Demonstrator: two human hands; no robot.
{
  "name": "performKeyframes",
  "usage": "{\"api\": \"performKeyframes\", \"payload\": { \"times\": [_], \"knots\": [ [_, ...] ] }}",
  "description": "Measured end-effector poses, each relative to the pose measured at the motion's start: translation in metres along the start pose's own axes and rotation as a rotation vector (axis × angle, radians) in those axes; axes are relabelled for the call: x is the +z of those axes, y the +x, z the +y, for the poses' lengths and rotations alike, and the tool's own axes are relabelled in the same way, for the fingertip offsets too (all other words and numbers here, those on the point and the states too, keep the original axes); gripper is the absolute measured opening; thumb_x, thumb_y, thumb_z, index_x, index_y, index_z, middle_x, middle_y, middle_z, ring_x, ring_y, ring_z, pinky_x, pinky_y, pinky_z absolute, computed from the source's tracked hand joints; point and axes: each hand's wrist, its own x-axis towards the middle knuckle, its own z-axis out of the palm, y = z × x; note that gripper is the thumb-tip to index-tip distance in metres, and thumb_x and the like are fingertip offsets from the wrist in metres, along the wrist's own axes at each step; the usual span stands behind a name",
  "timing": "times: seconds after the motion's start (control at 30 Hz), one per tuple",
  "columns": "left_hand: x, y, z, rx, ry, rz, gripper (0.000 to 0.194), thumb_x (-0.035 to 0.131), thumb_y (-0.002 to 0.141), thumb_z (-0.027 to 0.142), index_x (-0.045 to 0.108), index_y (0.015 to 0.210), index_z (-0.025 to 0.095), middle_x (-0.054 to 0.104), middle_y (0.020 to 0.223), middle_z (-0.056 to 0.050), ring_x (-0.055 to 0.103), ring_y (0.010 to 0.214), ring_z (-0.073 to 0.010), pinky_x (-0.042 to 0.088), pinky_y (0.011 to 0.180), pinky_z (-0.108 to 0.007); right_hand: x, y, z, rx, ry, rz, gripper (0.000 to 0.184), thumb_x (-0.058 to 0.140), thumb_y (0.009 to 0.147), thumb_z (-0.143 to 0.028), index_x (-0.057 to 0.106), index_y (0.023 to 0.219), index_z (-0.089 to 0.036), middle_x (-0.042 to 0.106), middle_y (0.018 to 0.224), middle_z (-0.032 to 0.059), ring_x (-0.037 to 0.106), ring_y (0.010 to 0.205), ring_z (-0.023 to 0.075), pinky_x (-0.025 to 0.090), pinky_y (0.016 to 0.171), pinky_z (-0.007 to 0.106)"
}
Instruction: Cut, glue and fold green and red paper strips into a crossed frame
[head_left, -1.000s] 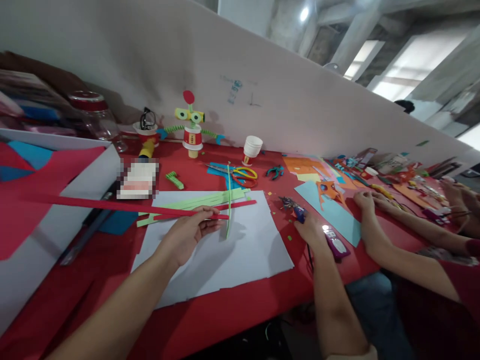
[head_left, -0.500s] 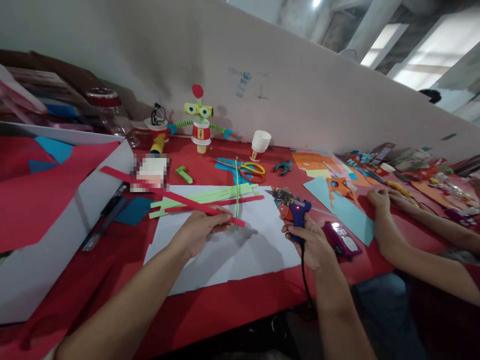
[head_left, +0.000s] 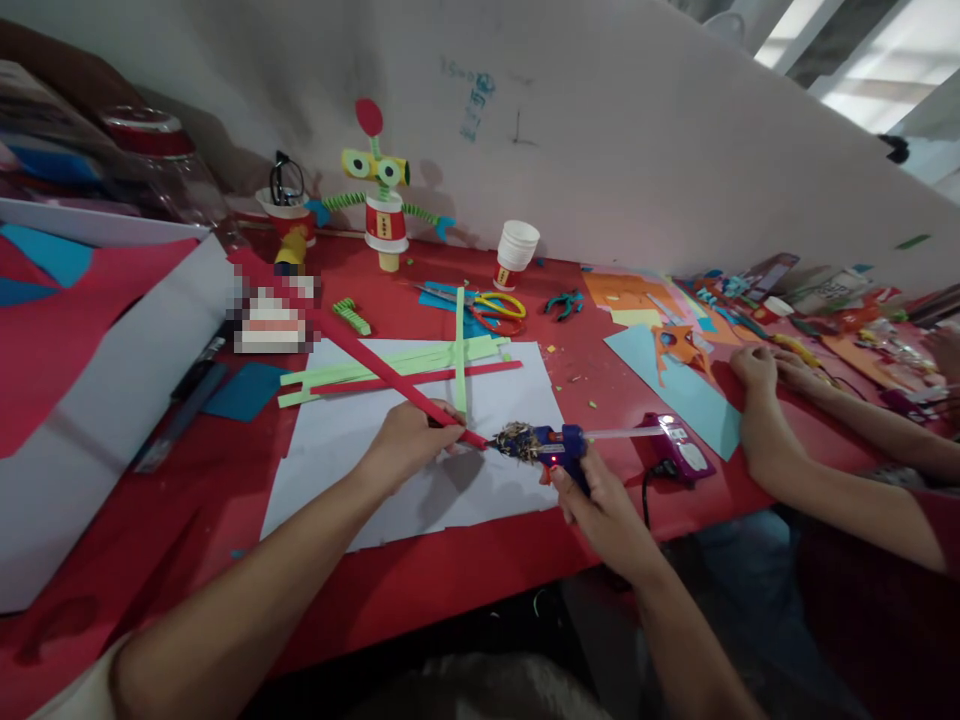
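My left hand point(head_left: 412, 440) pinches a long red paper strip point(head_left: 367, 360) near its right end, along with a green paper strip point(head_left: 460, 345) that crosses it and points away from me. In my right hand point(head_left: 600, 500) is a blue hot glue gun point(head_left: 555, 447), its red light on and a clear glue stick point(head_left: 615, 434) sticking out of the back. The crusted nozzle meets the tip of the red strip. Beneath lie white paper sheets point(head_left: 330, 500) with several more green strips point(head_left: 390, 365) and another red strip point(head_left: 480, 373).
Behind stand a paper-cup robot figure point(head_left: 386, 222) and stacked paper cups point(head_left: 517, 245). Scissors point(head_left: 499, 310) and pliers point(head_left: 562, 304) lie nearby. A white box point(head_left: 112, 400) borders the left; a purple device point(head_left: 679, 450) and another person's hands point(head_left: 754, 370) are at the right.
The glue gun has turned and moved left, bringing its nozzle to the red strip's end. The red strip tilts more steeply, and the view has shifted slightly.
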Motion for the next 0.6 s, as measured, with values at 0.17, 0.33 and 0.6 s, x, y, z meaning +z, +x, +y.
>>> {"api": "performKeyframes", "payload": {
  "times": [0.17, 0.33, 0.6],
  "knots": [
    [0.000, 0.003, -0.004, 0.005, 0.012, -0.006, 0.009, 0.066, 0.063, 0.023, 0.068, 0.070, 0.018, 0.063, 0.054, -0.002, 0.060, 0.054, -0.0165, 0.036, 0.043, -0.022, 0.004, 0.005, -0.002, -0.011, -0.055, 0.005, 0.028, 0.045, 0.092, -0.040, 0.051, 0.112, -0.022, 0.061, 0.078, 0.0022, 0.055, 0.062, 0.0170, 0.041, 0.058, 0.027],
    [0.000, 0.001, -0.001, -0.014, 0.054, 0.006, 0.009, 0.065, 0.064, 0.022, 0.067, 0.071, 0.018, 0.062, 0.053, -0.001, 0.058, 0.052, -0.0149, 0.036, 0.043, -0.022, -0.003, 0.005, -0.005, 0.025, -0.141, -0.024, 0.031, 0.044, 0.092, -0.040, 0.049, 0.115, -0.020, 0.065, 0.084, 0.0046, 0.060, 0.070, 0.0189, 0.043, 0.061, 0.028],
    [0.000, 0.002, -0.003, 0.016, 0.074, -0.019, 0.010, 0.064, 0.066, 0.023, 0.068, 0.072, 0.017, 0.063, 0.055, -0.002, 0.057, 0.054, -0.0149, 0.038, 0.046, -0.022, 0.000, 0.007, -0.014, 0.002, -0.230, -0.041, 0.030, 0.041, 0.093, -0.041, 0.047, 0.115, -0.020, 0.069, 0.093, 0.0083, 0.064, 0.084, 0.0241, 0.045, 0.069, 0.031]
  ]
}}
